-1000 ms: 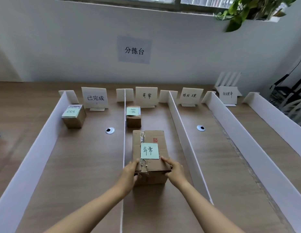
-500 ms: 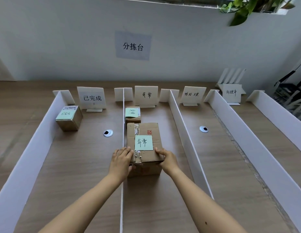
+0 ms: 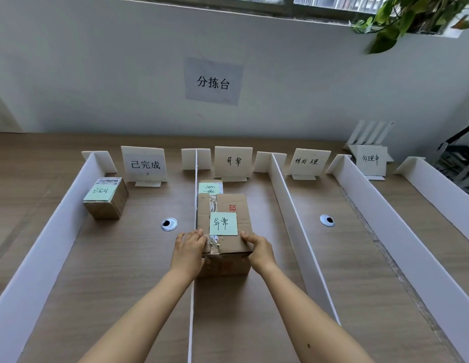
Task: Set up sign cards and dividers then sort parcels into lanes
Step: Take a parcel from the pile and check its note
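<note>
The left hand (image 3: 189, 251) and right hand (image 3: 260, 251) grip the parcel (image 3: 242, 218) at its near corners. The parcel stands just beside the divider (image 3: 191, 310).

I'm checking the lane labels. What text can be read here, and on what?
"分拣台": wall paper
"已完成": leftmost sign card
"异常": second sign card
"待处理": third sign card
"处理中": rightmost sign card
"异常": green note on held parcel
Too blurred or hidden: left parcel's note, rear parcel's note, red print.
</note>
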Available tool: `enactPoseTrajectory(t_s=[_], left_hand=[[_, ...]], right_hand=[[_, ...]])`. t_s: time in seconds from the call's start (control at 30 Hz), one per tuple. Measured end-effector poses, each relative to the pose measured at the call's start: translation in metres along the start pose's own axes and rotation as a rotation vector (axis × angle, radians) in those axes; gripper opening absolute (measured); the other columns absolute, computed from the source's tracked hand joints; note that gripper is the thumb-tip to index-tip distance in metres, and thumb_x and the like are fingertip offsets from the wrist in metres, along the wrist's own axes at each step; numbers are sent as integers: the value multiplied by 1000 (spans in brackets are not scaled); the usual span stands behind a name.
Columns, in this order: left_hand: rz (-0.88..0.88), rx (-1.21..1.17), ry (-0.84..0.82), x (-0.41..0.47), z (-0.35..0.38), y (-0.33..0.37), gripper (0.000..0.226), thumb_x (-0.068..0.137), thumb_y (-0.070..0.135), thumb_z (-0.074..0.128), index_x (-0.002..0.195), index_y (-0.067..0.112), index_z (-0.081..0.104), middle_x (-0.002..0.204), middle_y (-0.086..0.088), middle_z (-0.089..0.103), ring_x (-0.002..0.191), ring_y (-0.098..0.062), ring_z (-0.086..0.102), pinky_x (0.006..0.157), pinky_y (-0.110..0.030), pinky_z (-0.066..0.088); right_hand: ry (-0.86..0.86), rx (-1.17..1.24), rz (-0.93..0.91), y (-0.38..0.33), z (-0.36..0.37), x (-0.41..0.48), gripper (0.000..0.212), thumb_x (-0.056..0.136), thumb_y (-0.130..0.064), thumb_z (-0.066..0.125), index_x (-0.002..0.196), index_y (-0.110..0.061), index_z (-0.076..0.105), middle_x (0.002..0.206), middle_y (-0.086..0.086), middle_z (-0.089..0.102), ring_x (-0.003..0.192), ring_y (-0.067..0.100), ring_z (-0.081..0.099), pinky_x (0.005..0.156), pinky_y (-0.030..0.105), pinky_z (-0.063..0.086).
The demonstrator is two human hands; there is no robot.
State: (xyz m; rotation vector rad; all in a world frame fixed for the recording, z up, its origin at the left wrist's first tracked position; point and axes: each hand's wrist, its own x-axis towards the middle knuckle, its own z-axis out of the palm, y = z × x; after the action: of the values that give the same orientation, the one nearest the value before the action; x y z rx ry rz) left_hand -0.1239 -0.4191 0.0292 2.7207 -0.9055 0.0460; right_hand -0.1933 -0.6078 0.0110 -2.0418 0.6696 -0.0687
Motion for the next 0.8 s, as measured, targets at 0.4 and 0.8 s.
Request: enactPoseTrajectory(t_s=[0.4,0.8], left_hand=[[-32,52,-36,33,4,-11,62,59,8,84,118,9,64,131,-13,58,122,-30,54,104,-45,35],[67,187,-216,42,-26,-13,67,86,43,62,143,20,34,155,-1,27,143,-18,21,113,-36,19]], right_hand=[[-1,64,44,-24,-9,22,48,87,8,58,127,-17,62,119,-5,59,108,12,53,70,8,51],[-115,-130,55,-40,-24,21,70,81,18,47,140,-21,49,142,8,46,132,27,43,102,24,41]])
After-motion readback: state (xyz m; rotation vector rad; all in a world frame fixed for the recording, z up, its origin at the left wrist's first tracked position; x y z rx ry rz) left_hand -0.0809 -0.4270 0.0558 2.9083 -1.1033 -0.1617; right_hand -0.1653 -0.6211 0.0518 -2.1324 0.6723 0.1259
